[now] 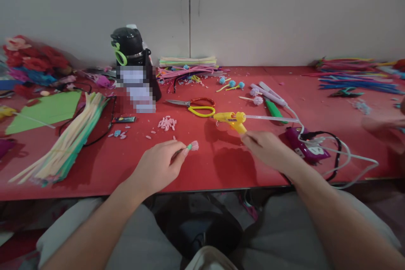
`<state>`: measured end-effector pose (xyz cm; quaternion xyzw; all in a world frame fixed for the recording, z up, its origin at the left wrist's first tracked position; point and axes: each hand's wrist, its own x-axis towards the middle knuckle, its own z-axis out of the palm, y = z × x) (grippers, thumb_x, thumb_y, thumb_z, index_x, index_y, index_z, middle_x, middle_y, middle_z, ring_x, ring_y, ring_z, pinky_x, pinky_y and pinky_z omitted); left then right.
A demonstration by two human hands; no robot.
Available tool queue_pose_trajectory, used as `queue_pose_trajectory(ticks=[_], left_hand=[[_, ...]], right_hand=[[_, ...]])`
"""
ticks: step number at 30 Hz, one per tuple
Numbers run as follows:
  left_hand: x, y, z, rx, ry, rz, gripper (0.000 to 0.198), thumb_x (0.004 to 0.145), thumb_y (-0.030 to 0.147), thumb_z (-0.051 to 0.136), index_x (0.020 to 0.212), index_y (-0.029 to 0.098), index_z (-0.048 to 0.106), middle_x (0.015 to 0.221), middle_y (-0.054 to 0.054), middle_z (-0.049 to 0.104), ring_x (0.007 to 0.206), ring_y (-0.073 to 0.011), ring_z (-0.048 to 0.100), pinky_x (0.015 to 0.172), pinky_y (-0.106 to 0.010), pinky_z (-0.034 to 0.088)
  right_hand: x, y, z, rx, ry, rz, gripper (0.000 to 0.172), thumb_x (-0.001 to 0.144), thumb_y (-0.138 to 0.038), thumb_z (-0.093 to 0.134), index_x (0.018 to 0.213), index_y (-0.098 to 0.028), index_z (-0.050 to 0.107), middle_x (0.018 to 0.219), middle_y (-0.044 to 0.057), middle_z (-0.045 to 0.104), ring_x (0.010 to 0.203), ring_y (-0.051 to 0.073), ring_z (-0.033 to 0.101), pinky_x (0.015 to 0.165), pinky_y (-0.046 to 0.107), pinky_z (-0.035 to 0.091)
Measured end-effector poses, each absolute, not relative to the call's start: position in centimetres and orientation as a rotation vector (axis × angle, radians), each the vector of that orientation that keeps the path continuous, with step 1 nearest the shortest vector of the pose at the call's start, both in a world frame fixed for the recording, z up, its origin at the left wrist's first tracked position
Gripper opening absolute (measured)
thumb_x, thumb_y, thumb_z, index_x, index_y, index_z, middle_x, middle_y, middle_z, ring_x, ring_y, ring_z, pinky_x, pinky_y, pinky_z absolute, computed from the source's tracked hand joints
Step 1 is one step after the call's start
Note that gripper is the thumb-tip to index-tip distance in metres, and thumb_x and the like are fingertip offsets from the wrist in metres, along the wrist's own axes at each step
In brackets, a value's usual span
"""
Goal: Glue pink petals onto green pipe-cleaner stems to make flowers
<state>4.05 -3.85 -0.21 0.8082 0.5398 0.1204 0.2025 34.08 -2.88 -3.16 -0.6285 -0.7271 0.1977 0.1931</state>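
Observation:
Between the thumb and fingers of my left hand (163, 160) is a small pink flower with a green base (193, 146), its pink end pointing right. My right hand (264, 145) is closed on the handle of a yellow glue gun (230, 119). A clear glue stick (272, 118) sticks out of the gun's right-hand end, and its nozzle points left. Beyond my left hand lies a heap of short pink pieces (167, 123), with a few loose ones around it. Scissors with red and yellow handles (201, 107) rest just behind the glue gun.
Pale and green pipe cleaners (68, 143) lie at left beside a green sheet (44, 112). A black bottle (128, 44) stands behind. At right are a purple power strip (305, 147) with looped cables, a lilac straightener-like tool (272, 94) and another person's blurred hand (384, 128).

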Motion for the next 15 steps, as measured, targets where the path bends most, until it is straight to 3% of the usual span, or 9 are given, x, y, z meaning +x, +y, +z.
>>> queue_pose_trajectory(ticks=[3,5,7,9,12,15], left_hand=[[3.8,-3.6,-0.4,2.272,1.533,0.329,0.03,0.1,0.037,0.043,0.081,0.021,0.059,0.079,0.0,0.062,0.074,-0.0163,0.055,0.064,-0.027,0.034],[3.7,-3.5,-0.5,2.28,1.536,0.323,0.03,0.1,0.037,0.044,0.08,0.021,0.06,0.078,0.0,0.062,0.072,-0.0162,0.055,0.064,-0.027,0.034],[3.6,-3.5,-0.5,2.293,1.535,0.337,0.029,0.099,0.037,0.045,0.081,0.022,0.062,0.079,0.0,0.065,0.074,-0.0163,0.057,0.064,-0.027,0.035],[3.5,-3.5,-0.6,2.32,1.526,0.365,0.027,0.099,0.036,0.047,0.085,0.023,0.066,0.084,-0.001,0.068,0.077,-0.017,0.06,0.066,-0.027,0.037],[3.4,-3.5,-0.9,2.368,1.535,0.37,0.027,0.098,0.036,0.049,0.088,0.024,0.07,0.089,-0.002,0.072,0.08,-0.0177,0.063,0.067,-0.027,0.038],[3.3,-3.3,-1.0,2.386,1.571,0.32,0.027,0.098,0.036,0.049,0.088,0.025,0.072,0.089,-0.001,0.072,0.081,-0.0183,0.064,0.065,-0.027,0.037]], right_hand=[[36.5,-2.0,-3.5,-1.904,-1.994,0.421,0.045,0.091,-0.053,0.053,0.059,-0.021,0.052,0.055,0.002,0.054,0.05,0.015,0.046,0.051,0.03,0.029],[37.0,-1.4,-3.7,-1.884,-1.911,0.388,0.041,0.081,-0.061,0.065,0.078,-0.02,0.066,0.071,0.005,0.065,0.06,0.019,0.055,0.056,0.031,0.039],[36.6,-0.7,-4.1,-1.832,-1.884,0.378,0.051,0.074,-0.064,0.072,0.098,-0.019,0.069,0.088,0.008,0.071,0.073,0.023,0.061,0.065,0.033,0.044],[35.5,0.1,-4.6,-1.82,-1.921,0.392,0.053,0.072,-0.066,0.073,0.098,-0.019,0.069,0.089,0.008,0.071,0.074,0.024,0.062,0.066,0.034,0.044],[33.6,1.3,-5.3,-1.824,-1.895,0.476,0.039,0.076,-0.056,0.072,0.08,-0.018,0.064,0.075,0.007,0.066,0.066,0.022,0.059,0.06,0.032,0.04],[32.5,1.5,-5.6,-1.725,-1.8,0.619,0.022,0.082,-0.039,0.065,0.083,-0.017,0.064,0.076,0.007,0.066,0.068,0.022,0.06,0.061,0.032,0.042]])
